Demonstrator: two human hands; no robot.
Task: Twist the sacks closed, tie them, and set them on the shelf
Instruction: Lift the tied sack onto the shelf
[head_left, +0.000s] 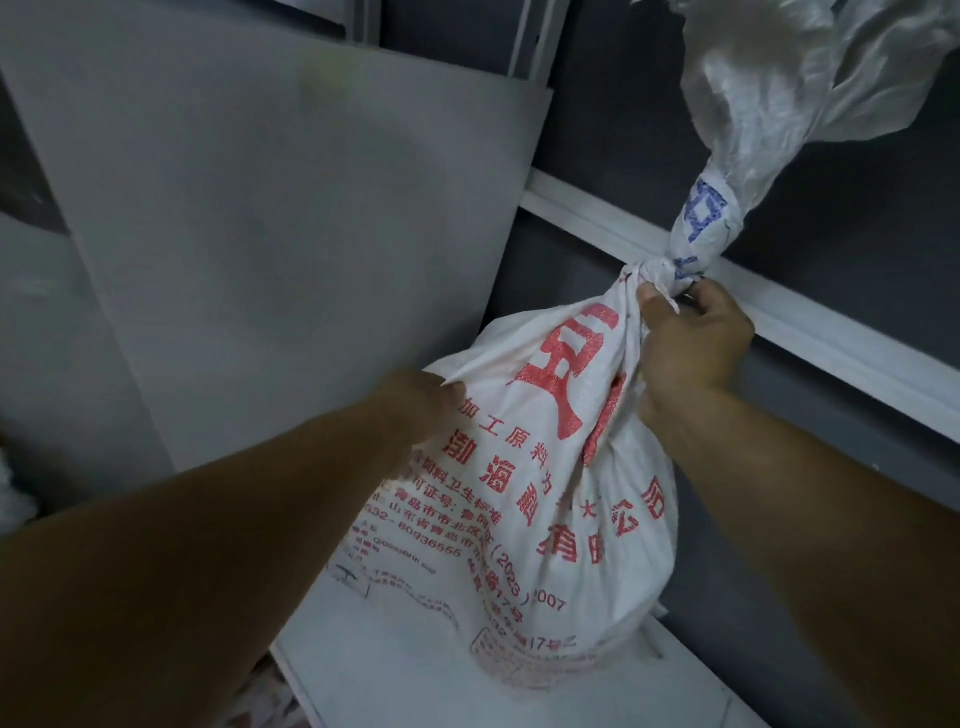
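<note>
A white woven sack (524, 493) printed with red characters stands on a white shelf board (374, 670). Its neck is twisted and bound with a white tie (657, 275), and the loose mouth (779, 78) flares upward above the knot. My right hand (691, 343) grips the sack's neck just below the tie. My left hand (421, 405) pinches the sack's fabric on its upper left side.
A large grey-white panel (260, 234) leans against the dark wall to the left of the sack. A white rail (831, 332) runs diagonally behind the sack's neck. The shelf's front edge lies at the lower left.
</note>
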